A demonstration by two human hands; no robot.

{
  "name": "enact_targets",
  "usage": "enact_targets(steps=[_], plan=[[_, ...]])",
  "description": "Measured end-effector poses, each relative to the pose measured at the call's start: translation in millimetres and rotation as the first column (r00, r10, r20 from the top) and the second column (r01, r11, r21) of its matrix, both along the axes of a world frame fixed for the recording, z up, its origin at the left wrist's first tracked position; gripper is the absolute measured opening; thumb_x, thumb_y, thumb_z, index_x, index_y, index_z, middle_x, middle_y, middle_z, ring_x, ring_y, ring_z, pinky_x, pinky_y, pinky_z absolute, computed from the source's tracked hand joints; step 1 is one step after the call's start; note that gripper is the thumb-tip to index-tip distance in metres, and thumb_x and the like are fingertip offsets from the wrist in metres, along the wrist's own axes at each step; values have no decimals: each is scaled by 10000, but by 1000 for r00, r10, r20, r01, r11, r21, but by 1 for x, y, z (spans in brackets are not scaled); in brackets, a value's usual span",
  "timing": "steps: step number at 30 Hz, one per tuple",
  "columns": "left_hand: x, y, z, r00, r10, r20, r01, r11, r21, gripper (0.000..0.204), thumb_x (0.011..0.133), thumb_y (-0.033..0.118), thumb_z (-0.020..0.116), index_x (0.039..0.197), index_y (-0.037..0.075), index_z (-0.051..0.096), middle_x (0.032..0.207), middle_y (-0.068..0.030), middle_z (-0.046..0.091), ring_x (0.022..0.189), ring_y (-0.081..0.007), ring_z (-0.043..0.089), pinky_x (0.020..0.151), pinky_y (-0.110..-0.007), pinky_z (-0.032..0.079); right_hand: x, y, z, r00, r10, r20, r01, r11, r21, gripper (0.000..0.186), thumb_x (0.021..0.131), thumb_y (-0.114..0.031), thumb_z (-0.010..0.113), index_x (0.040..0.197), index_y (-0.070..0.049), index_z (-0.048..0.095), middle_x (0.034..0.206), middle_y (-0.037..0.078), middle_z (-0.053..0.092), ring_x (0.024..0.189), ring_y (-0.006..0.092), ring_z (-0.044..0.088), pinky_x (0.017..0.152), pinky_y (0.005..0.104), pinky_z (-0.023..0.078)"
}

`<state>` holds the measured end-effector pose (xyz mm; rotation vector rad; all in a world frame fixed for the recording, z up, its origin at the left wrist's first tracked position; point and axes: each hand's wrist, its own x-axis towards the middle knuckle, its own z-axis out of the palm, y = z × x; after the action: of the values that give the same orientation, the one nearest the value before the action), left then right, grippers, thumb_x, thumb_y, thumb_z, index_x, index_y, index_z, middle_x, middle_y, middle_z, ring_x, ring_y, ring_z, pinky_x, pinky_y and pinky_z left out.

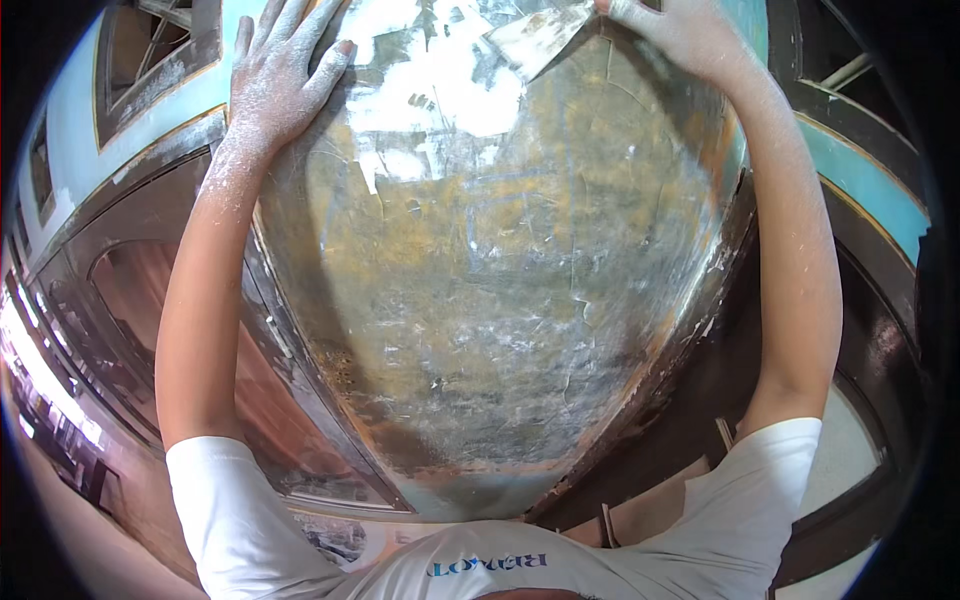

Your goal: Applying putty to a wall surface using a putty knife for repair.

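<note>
The left hand (280, 85) is lying open against the panel (500, 280), perhaps for bracing, while the right hand (690, 35) is gripping the scraper (545, 40) just left of it, apparently angling the blade flat against white putty (440, 80).

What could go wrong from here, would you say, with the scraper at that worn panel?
The flat, white-smeared scraper in the powder-dusted right hand might gouge the mottled brown-and-grey panel if its corner digs in. The bare left hand, spread at the panel's left side and also powdery, could slip. The rough, chipped dark edge on the right might scratch an arm brushing against it.
</note>
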<state>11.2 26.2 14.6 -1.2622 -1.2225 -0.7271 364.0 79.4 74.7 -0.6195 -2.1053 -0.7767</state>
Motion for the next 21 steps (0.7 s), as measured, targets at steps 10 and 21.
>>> enact_targets(steps=[10, 21], plan=[[1, 1, -2, 1000, -15, 19, 15, 1000, 2, 686, 895, 333, 602, 1538, 139, 463, 1654, -186, 310, 1531, -421, 241, 1248, -591, 169, 37, 41, 9, 867, 33, -497, 33, 992, 124, 285, 916, -256, 695, 1040, -5, 642, 996, 258, 670, 955, 381, 668, 836, 452, 521], [2, 0, -1, 998, -16, 60, 15, 1000, 18, 686, 898, 342, 618, 1545, 178, 460, 1662, -166, 305, 1543, -401, 225, 1259, -576, 151, 92, 77, 19, 978, 15, -206, -21, 999, -29, 368, 1036, -400, 596, 1145, -49, 615, 1010, 76, 649, 941, 198, 585, 907, 322, 461]])
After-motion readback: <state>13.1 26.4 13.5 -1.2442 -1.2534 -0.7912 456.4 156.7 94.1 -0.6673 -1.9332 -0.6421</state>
